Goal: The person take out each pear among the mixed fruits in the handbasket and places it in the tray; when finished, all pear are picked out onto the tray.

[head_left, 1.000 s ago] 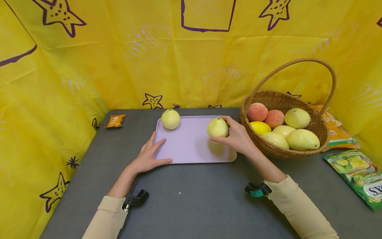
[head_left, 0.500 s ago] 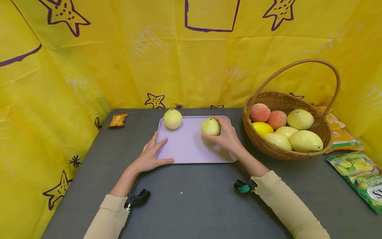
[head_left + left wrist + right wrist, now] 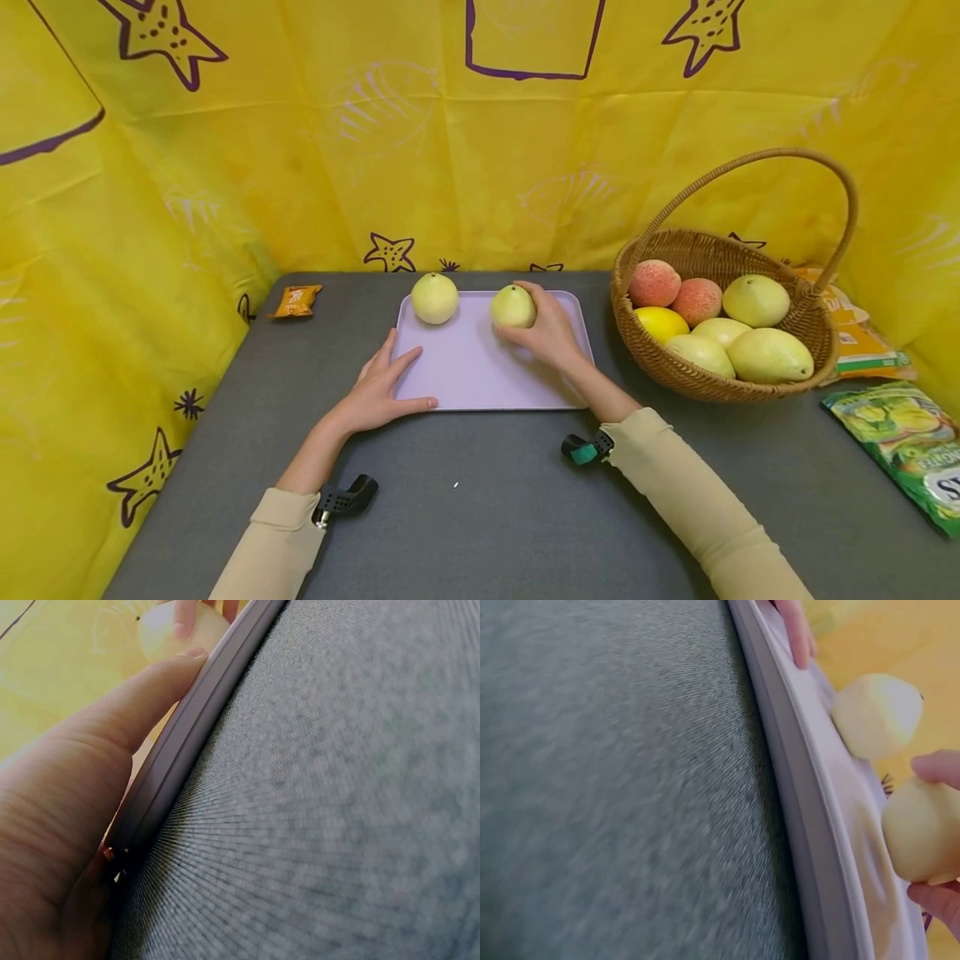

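Note:
My right hand point(image 3: 550, 327) holds a round, pale green pear point(image 3: 512, 307) between thumb and fingers, over the back part of the lilac tray point(image 3: 465, 367). In the right wrist view the held pear point(image 3: 921, 829) appears close over the tray, with thumb and fingertips on opposite sides. A second pale pear point(image 3: 434, 298) sits on the tray's back left corner. At the left front corner my left hand point(image 3: 372, 392) lies with fingers spread, the thumb along the near rim and the other fingers at the left edge. The left wrist view shows that thumb point(image 3: 161, 686) against the tray's side.
To the right stands a wicker basket point(image 3: 667, 367) with a tall handle, holding peaches point(image 3: 654, 283), a lemon point(image 3: 660, 323) and several pale green fruits point(image 3: 770, 356). Beyond it lie an orange package point(image 3: 862, 342) and a green bag point(image 3: 900, 442). A small orange packet point(image 3: 297, 301) lies back left.
My right hand has carried the pear leftward and slightly back across the tray, toward the other pear. My left hand stays at the tray's corner.

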Demonstrator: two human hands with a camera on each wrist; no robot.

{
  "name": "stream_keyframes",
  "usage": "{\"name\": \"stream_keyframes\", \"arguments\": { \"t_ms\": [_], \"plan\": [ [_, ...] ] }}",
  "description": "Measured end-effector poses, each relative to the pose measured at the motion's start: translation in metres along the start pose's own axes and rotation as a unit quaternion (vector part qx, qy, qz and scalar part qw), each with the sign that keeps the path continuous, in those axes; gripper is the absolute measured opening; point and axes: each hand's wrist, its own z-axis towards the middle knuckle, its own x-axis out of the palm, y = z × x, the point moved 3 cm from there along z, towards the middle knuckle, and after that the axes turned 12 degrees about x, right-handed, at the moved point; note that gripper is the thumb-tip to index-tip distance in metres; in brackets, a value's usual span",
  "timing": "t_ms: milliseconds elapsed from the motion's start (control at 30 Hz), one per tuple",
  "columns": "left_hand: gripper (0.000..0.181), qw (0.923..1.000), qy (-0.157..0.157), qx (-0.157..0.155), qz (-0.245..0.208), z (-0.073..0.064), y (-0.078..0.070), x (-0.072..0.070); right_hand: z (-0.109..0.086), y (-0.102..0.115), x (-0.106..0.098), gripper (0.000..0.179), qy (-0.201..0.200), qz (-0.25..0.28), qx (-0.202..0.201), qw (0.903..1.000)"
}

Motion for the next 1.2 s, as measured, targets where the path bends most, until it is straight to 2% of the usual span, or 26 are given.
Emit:
{"name": "stream_keyframes", "arguments": {
  "t_ms": [300,900,1200],
  "plan": [
    [0.094,1.0000,0.003,-0.008,-0.002,-0.001,-0.002,0.000,0.012,0.004,0.015,0.081,-0.006,0.005,0.032,0.9995],
    [0.093,1.0000,0.001,-0.007,0.002,0.000,-0.003,0.000,0.030,0.008,0.033,0.079,-0.038,0.014,0.030,0.9987],
    [0.093,1.0000,0.003,-0.007,0.001,-0.001,-0.003,0.000,0.031,0.006,0.037,0.081,-0.026,0.017,0.034,0.9989]
  ]
}}
